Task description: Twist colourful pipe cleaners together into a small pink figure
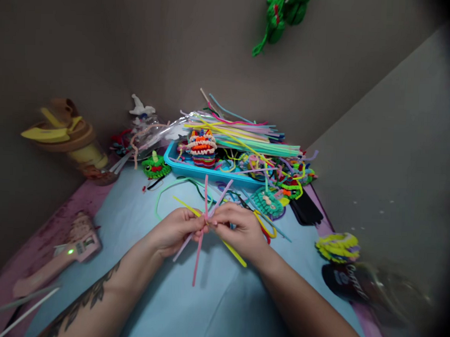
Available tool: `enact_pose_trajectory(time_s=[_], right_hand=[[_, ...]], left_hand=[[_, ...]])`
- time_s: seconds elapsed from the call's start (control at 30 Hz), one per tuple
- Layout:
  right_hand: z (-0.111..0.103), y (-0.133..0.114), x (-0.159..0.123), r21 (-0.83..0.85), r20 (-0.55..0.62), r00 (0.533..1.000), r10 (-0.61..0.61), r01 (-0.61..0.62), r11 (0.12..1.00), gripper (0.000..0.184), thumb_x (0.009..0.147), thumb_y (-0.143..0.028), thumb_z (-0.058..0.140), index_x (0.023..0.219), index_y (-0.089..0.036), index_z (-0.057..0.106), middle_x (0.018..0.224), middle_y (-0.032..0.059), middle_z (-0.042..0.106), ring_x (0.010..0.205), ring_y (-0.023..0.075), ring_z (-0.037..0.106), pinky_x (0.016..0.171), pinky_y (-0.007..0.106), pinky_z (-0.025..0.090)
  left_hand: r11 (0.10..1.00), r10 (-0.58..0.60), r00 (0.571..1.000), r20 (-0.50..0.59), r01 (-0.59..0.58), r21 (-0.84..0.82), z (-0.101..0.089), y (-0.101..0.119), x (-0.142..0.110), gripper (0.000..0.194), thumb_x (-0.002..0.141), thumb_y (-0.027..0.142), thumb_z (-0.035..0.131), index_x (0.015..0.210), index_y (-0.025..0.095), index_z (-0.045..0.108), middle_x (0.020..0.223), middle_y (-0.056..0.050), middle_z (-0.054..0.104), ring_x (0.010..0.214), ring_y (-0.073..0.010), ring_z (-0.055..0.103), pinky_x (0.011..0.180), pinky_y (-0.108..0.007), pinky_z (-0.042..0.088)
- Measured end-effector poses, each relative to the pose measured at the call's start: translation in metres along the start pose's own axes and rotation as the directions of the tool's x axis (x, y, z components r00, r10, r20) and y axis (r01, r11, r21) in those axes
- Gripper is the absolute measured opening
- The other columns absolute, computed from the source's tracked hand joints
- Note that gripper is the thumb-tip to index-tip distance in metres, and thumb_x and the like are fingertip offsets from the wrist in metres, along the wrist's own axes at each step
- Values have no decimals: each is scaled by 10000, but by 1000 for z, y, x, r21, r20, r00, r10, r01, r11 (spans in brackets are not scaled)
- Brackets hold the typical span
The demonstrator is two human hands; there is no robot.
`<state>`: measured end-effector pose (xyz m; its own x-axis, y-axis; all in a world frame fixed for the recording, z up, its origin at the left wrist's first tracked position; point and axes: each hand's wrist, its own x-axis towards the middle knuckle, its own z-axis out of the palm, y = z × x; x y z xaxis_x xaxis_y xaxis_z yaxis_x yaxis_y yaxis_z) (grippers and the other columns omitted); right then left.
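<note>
My left hand (pixel 177 229) and my right hand (pixel 237 228) meet above a light blue sheet (pixel 219 297). Both pinch a crossed bundle of pipe cleaners: a pink one (pixel 199 252) standing nearly upright, a yellow one (pixel 234 252) slanting down to the right, and a lilac one (pixel 224 192) slanting up to the right. The fingertips of both hands close on the point where the stems cross. Behind the hands stands a blue tray (pixel 210 174) with finished coloured pipe-cleaner figures, one striped (pixel 202 147).
A heap of loose pipe cleaners (pixel 249 132) lies over the tray's back. A teal woven piece (pixel 267 201) and a black object (pixel 305 209) lie right of the hands. A pink glue gun (pixel 62 261) with a green light rests at left. A green figure (pixel 280 17) hangs on the wall.
</note>
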<state>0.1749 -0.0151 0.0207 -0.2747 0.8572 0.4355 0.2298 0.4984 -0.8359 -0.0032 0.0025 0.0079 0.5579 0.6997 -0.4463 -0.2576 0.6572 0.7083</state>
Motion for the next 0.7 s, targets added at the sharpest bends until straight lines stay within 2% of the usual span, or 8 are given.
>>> enact_pose_trajectory(time_s=[0.23,0.27,0.33,0.43,0.5,0.57,0.63,0.7], right_hand=[[-5,8,4,91,85,995,58,-66,994,72,793,-265,681,751,-219,717,730,36,667,638,135,612,580,257,477],[-6,8,3,68,78,996,31,-37,997,77,801,-263,673,752,-220,714,734,36,666,645,136,614,592,259,483],[-7,7,0,-30,72,993,-93,95,995,80,822,-220,636,811,-228,715,784,46,676,704,147,626,643,273,497],[-7,3,-8,-195,129,943,-306,327,925,198,837,-158,598,985,-242,699,859,61,689,772,166,627,693,294,497],[-4,3,-11,-240,116,928,-354,372,897,226,840,-159,602,1030,-249,686,854,59,686,754,166,621,688,295,491],[2,5,-13,-210,15,957,-289,285,935,156,845,-182,608,955,-253,692,815,46,671,722,160,610,667,291,485],[8,7,-12,-92,-102,989,-112,102,990,68,846,-223,613,853,-246,677,768,31,640,711,158,596,646,289,479],[13,9,-11,51,-149,986,71,-64,997,55,840,-263,621,800,-234,646,734,20,607,699,156,576,626,283,465]], left_hand=[[991,-75,997,34,78,-109,-1,-1,-2,258,540,234,845,658,66,689,521,-31,622,397,-57,533,402,-129,418],[990,-73,997,40,77,-118,-1,-1,-2,251,539,226,842,653,65,686,523,-32,624,393,-59,535,396,-128,420],[988,-58,997,45,64,-137,-1,-1,-3,241,545,212,835,660,62,686,532,-35,629,391,-56,538,394,-122,424],[983,-39,997,65,50,-175,-1,-1,-3,224,551,190,825,672,66,685,537,-35,631,401,-53,545,408,-115,430],[982,-23,998,63,34,-186,1,0,-4,229,547,202,831,661,78,676,528,-25,623,399,-48,532,410,-115,423],[988,28,999,27,-24,-154,4,1,-5,237,556,230,836,643,93,663,528,-14,614,406,-43,513,413,-122,412],[989,116,993,-31,-119,-93,8,3,-6,237,583,254,831,646,107,657,542,0,605,435,-45,502,435,-135,415],[980,194,979,-64,-197,-33,10,3,-6,236,608,276,822,661,115,658,549,16,580,470,-51,496,459,-149,420]])
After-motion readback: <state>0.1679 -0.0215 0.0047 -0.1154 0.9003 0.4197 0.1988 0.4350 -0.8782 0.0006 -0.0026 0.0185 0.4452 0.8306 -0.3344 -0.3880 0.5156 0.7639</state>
